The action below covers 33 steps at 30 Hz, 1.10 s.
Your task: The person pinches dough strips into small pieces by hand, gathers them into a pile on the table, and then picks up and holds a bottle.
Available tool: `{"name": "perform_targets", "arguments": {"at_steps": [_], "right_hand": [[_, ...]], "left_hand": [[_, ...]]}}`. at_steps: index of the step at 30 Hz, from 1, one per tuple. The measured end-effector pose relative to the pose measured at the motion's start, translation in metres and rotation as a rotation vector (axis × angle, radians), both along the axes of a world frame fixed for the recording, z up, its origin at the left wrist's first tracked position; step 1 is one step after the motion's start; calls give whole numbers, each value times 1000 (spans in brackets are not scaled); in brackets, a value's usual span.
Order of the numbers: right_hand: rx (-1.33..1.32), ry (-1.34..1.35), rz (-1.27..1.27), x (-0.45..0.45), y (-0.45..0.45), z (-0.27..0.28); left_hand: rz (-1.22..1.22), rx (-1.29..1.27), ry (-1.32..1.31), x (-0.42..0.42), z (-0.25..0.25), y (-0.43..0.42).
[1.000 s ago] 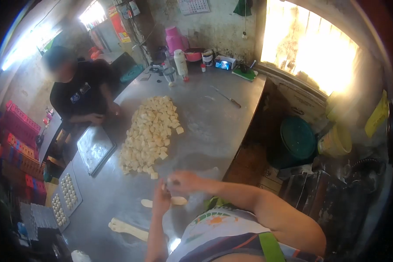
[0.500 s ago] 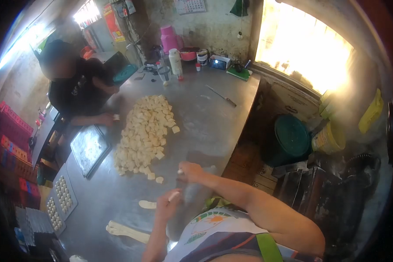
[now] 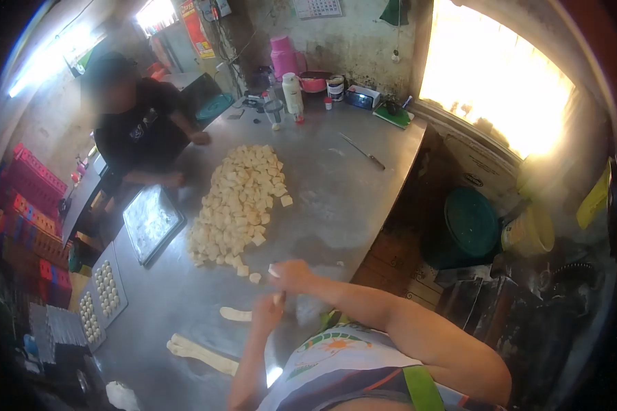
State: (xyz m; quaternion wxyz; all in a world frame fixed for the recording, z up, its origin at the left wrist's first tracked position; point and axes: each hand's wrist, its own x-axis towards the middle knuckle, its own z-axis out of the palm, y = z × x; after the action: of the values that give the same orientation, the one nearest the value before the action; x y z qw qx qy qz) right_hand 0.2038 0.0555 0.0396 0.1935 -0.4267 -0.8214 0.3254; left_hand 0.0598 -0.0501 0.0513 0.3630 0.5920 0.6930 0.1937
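My right hand [image 3: 293, 278] is closed, with a small pale piece of dough [image 3: 274, 271] showing at its fingertips. Just below it, my left hand [image 3: 267, 312] is also closed, its fingers curled close to the right one; what it holds is blurred. A short strip of dough [image 3: 236, 314] lies on the metal table beside my left hand. Longer rolled dough strips [image 3: 202, 353] lie nearer to me, partly behind my left forearm. Beyond my hands spreads a big heap of cut dough pieces [image 3: 236, 205], a few of them loose at its near edge.
A co-worker [image 3: 140, 123] stands across the metal table [image 3: 329, 212], beside a shiny tray [image 3: 151, 222]. Trays of dough balls [image 3: 107, 286] are at the left. A knife [image 3: 363, 152] lies at the right; a thermos [image 3: 293, 94] and jars stand behind. A lidded green bin [image 3: 471, 220] is on the floor.
My hands have come closer together, the left rising towards the right. The co-worker's hand has drawn back from the heap. The whole view has shifted slightly.
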Motion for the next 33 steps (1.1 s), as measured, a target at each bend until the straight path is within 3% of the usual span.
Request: {"name": "perform_targets", "arguments": {"at_steps": [2,3,5,6,8,12,14,15,17,19,21,23,25,26,28,29,31,33], "right_hand": [[-273,-302,-96,20,18,-11],[-277,-300,-96,24,12,-18],[135,-125,-52,27,-5,-31],[132,-128,-54,20,-17,-32],[193,200,164,0,-23,-20],[11,246,310,-13,-31,17],[80,268,163,-13,-34,38],[82,263,159,-14,-31,32],[-94,13,-89,-18,-21,9],[-146,-95,-136,-4,-3,-7],[-213,-213,-174,12,-6,-29],[255,-89,-157,14,-19,-40],[171,49,27,3,-30,-32],[96,182,182,-2,-27,-21],[41,204,250,-13,-27,-19],[-22,229,313,-19,-34,-21],[53,388,269,-23,-32,-6],[125,542,204,-21,-30,-1]], "left_hand": [[-229,259,-274,-6,-12,-16],[-229,255,-273,-10,-9,-15],[104,65,-493,-15,-1,-7],[102,61,-497,-16,-5,-11],[-2,475,-221,-18,-18,-2],[-93,415,-373,-46,-36,19],[-45,312,-439,-48,-51,17],[8,246,-394,-40,-56,13],[66,180,-346,-31,-49,4],[-303,224,-78,-26,-16,-4],[-184,131,-225,-30,-14,-6],[-22,58,-373,-34,-24,-6],[-3,514,-19,-36,-43,-3],[8,524,-14,-34,-42,4],[-42,941,-83,-13,-15,7],[-32,925,-76,-25,-34,-1],[-84,359,-327,-59,-80,7],[33,228,-367,-41,-71,2]]}}
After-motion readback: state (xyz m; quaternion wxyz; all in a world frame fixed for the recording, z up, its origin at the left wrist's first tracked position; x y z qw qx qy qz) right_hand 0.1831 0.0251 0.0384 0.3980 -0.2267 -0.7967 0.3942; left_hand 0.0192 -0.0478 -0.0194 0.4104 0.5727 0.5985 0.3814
